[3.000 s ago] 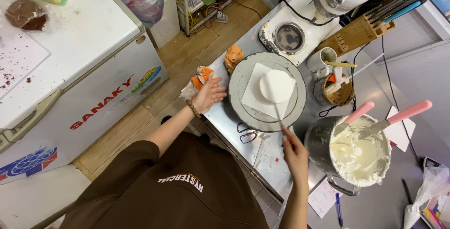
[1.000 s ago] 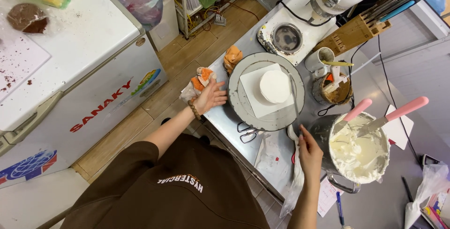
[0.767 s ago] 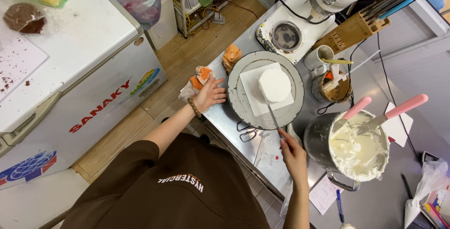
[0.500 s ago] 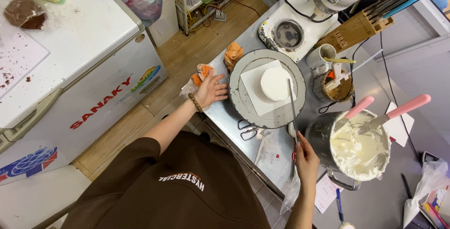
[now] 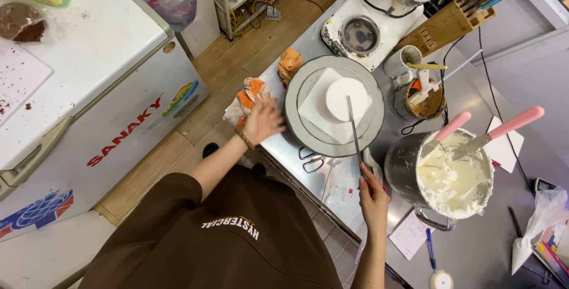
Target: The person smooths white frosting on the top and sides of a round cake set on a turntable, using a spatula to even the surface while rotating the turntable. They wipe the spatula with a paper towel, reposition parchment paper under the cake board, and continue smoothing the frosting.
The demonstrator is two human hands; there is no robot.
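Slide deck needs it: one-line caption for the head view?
Left hand on turntable rim, right hand holding spatula against white cake, cream pot alongside.

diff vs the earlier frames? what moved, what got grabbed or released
The right hand carried the long spatula off the small white cake toward the bowl of cream, then back; its blade now lies against the cake again. Its grip on the handle never let go. The left hand stayed at the rim of the turntable. The two pink-handled tools stayed in the bowl.
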